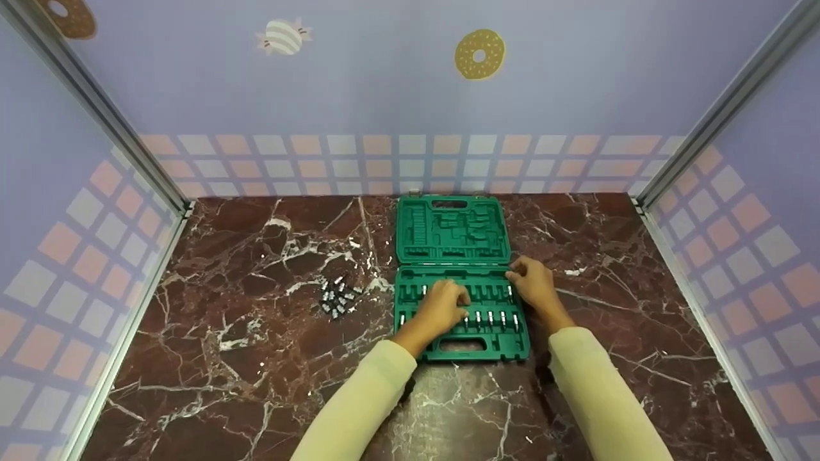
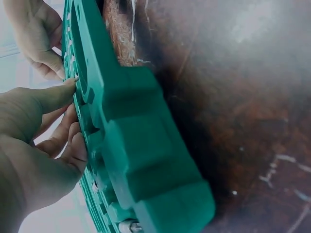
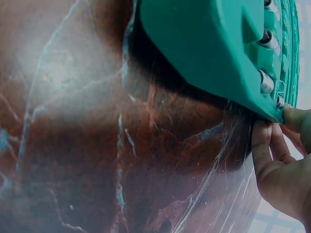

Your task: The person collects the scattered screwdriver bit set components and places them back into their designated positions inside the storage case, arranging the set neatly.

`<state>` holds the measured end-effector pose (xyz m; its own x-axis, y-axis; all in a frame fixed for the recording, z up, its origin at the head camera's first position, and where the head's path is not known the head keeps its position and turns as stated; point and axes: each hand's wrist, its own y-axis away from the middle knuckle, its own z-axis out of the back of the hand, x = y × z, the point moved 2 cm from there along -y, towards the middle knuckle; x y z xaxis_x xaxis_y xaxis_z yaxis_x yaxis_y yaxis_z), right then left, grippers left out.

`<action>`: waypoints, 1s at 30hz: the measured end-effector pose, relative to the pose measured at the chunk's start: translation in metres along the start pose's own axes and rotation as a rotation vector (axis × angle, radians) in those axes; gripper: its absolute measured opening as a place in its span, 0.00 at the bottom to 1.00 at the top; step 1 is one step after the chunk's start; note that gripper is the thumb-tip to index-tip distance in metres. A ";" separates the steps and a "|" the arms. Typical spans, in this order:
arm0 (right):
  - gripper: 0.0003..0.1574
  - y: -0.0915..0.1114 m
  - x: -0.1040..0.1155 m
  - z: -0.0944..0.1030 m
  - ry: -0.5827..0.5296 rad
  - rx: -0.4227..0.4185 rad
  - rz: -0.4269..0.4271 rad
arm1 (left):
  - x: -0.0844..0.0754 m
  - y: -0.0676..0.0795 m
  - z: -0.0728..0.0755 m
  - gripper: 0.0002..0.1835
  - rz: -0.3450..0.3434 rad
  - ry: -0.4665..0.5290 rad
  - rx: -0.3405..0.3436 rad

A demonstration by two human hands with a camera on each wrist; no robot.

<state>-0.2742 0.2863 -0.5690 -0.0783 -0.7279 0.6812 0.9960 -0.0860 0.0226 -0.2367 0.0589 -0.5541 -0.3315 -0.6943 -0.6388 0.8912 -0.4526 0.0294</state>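
Observation:
A green plastic tool case (image 1: 452, 307) lies open on the dark red marbled table, its lid (image 1: 452, 228) laid back. Silver socket bits (image 1: 491, 318) stand in several slots of the lower half. My left hand (image 1: 442, 307) is over the middle of that half; its thumb and fingers appear to pinch a socket bit at the near row, mostly hidden by the fingertips. With my right hand (image 1: 537, 285) I grip the case's right edge near the hinge; the right wrist view shows the thumb (image 3: 294, 116) above the rim and fingers (image 3: 262, 145) beneath it.
Left of the case lies a loose pile of socket bits (image 1: 338, 298), silver with black parts. Patterned lilac walls (image 1: 410, 96) with metal corner rails enclose the table (image 1: 243, 371) at the back and both sides.

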 end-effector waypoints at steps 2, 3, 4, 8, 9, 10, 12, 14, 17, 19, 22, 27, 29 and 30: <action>0.10 0.000 -0.001 0.000 0.003 0.002 0.003 | 0.001 0.001 0.001 0.07 -0.015 0.005 0.009; 0.10 0.000 -0.001 -0.001 0.005 0.002 0.007 | 0.002 0.002 0.001 0.07 -0.022 0.006 0.013; 0.10 0.000 -0.001 -0.001 0.005 0.002 0.008 | 0.002 0.003 0.002 0.08 -0.028 0.013 0.017; 0.09 -0.001 -0.002 -0.001 0.012 -0.011 0.022 | 0.003 0.005 0.007 0.09 -0.031 0.037 0.029; 0.09 -0.001 -0.002 -0.001 0.010 -0.016 0.022 | 0.002 0.006 0.008 0.10 -0.029 0.037 0.029; 0.09 -0.001 -0.002 0.000 0.009 -0.021 0.021 | 0.002 0.007 0.010 0.10 -0.026 0.039 0.029; 0.09 -0.001 -0.001 0.000 0.010 -0.027 0.028 | 0.002 0.010 0.013 0.11 -0.023 0.044 0.025; 0.09 -0.001 0.000 0.000 0.008 -0.034 0.031 | 0.003 0.013 0.017 0.12 -0.025 0.055 0.017; 0.09 -0.001 0.000 -0.001 0.007 -0.033 0.028 | 0.005 0.016 0.022 0.13 -0.033 0.079 -0.001; 0.09 -0.001 0.001 -0.002 0.007 -0.031 0.023 | 0.008 0.019 0.025 0.14 -0.033 0.102 -0.009; 0.09 0.000 0.001 -0.002 0.004 -0.020 0.023 | 0.012 0.022 0.032 0.15 -0.041 0.119 -0.044; 0.10 0.001 0.000 -0.001 0.001 -0.024 0.037 | 0.022 0.031 0.046 0.15 -0.067 0.105 -0.131; 0.10 0.000 0.000 -0.001 0.000 -0.032 0.037 | 0.027 0.034 0.052 0.16 -0.070 0.111 -0.148; 0.10 0.000 0.000 -0.001 -0.001 -0.034 0.036 | 0.029 0.036 0.055 0.16 -0.073 0.110 -0.155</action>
<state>-0.2741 0.2853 -0.5698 -0.0425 -0.7301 0.6820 0.9962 -0.0828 -0.0265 -0.2314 -0.0084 -0.5292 -0.3685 -0.5941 -0.7150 0.9060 -0.4019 -0.1330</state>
